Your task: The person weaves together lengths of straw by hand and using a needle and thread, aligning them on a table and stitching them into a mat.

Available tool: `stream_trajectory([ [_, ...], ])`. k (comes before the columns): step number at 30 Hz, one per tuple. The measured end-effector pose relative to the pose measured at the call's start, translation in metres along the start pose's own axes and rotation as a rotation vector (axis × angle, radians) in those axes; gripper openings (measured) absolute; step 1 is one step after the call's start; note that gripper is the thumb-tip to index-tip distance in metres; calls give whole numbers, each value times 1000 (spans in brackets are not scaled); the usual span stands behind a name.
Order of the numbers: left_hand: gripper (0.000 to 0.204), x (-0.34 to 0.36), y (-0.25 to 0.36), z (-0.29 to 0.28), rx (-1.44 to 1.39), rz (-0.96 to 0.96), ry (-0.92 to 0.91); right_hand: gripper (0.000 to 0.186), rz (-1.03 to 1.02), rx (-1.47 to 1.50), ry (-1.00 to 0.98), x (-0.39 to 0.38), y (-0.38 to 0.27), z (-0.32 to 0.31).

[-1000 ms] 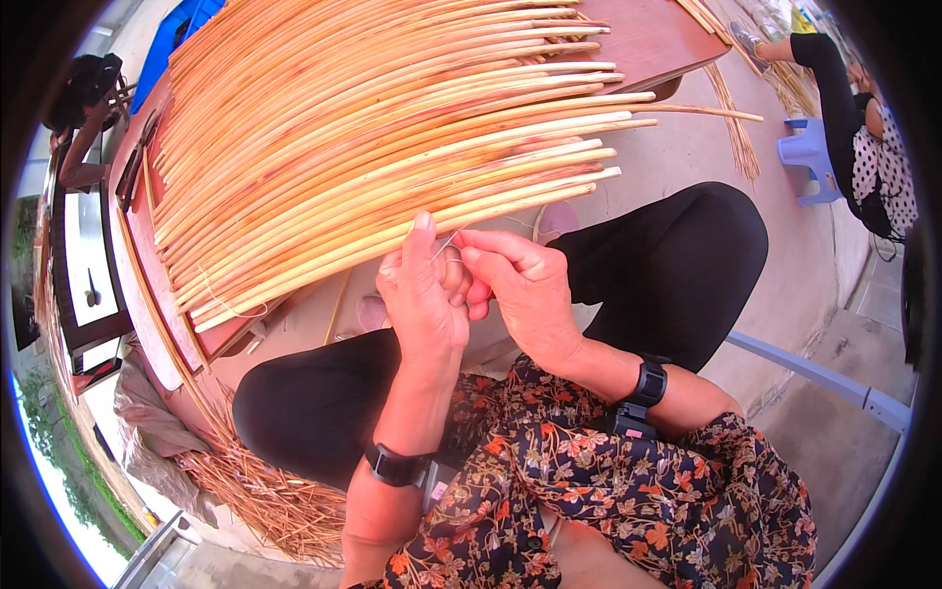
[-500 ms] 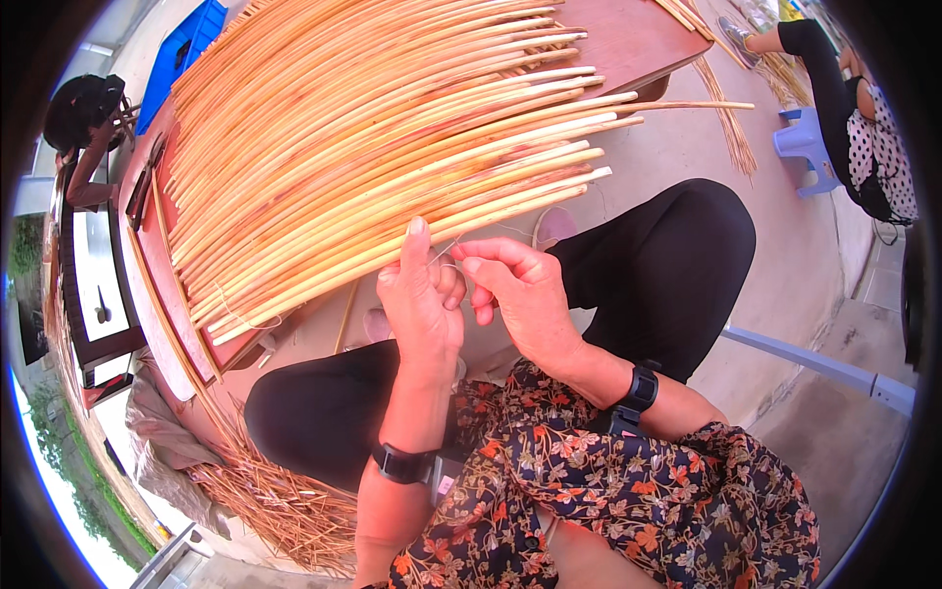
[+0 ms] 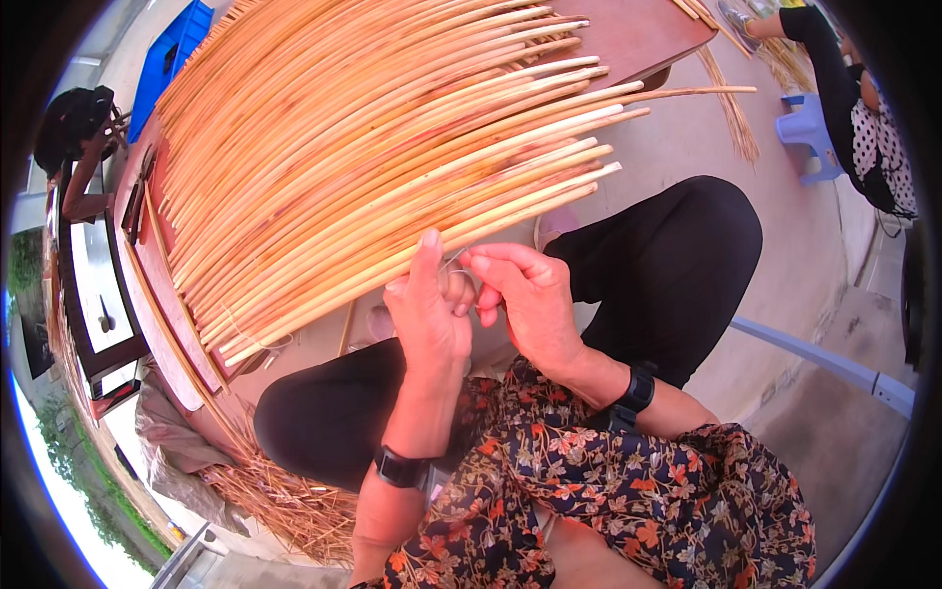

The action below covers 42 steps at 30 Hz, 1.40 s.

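A broad row of pale straw-coloured sticks [image 3: 373,196] lies across a red table [image 3: 638,44], its nearest edge over my lap. My left hand [image 3: 430,314] grips that near edge, thumb upright against the outermost stick and fingers curled. Beside it my right hand [image 3: 525,299] pinches a thin, pale needle-like piece [image 3: 453,257] with thread, just below the sticks; its exact shape is too small to tell. A loose loop of thread [image 3: 265,344] hangs at the row's left end.
A blue crate [image 3: 169,54] sits upper left, near dark tools [image 3: 142,191]. Dry straw [image 3: 285,510] lies lower left. A seated person [image 3: 863,147] is at right by a light blue stool [image 3: 805,137]; a metal bar [image 3: 824,358] runs below.
My hands and the near end of the sticks sit slightly lower in view. My fingers have shifted slightly, still pinched together at the edge.
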<state>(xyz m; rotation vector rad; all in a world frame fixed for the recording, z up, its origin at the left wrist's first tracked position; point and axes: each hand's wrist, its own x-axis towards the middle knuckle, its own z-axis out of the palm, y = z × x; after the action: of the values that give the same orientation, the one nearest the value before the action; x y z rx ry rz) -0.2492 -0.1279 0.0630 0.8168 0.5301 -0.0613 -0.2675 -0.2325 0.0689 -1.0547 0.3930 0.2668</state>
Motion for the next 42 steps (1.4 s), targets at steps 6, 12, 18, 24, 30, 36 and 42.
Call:
stream_trajectory([
  [6, 25, -1, -2, 3, 100, 31, -17, 20, -4, -4, -15, 8, 2, 0],
  [12, 21, 5, -4, 1, 46, 55, -1, 20, -40, -19, -79, 14, 4, -6],
  [18, 19, 5, 3, 6, -2, -7, -23, 19, -71, -219, -109, 8, -10, -6],
  [24, 18, 6, -2, 7, -26, 40, 22, 18, -92, -276, -100, 6, -6, -5],
  [30, 22, 5, 0, 13, -31, 2, 59, 15, -130, -180, -68, 8, 1, -3],
  [36, 23, -2, 1, 16, -21, -43, 44, 16, -141, -151, -17, 5, 1, -2],
  [42, 21, -1, -3, 16, -1, -22, -4, 16, -135, -168, -17, 7, -1, -3],
])
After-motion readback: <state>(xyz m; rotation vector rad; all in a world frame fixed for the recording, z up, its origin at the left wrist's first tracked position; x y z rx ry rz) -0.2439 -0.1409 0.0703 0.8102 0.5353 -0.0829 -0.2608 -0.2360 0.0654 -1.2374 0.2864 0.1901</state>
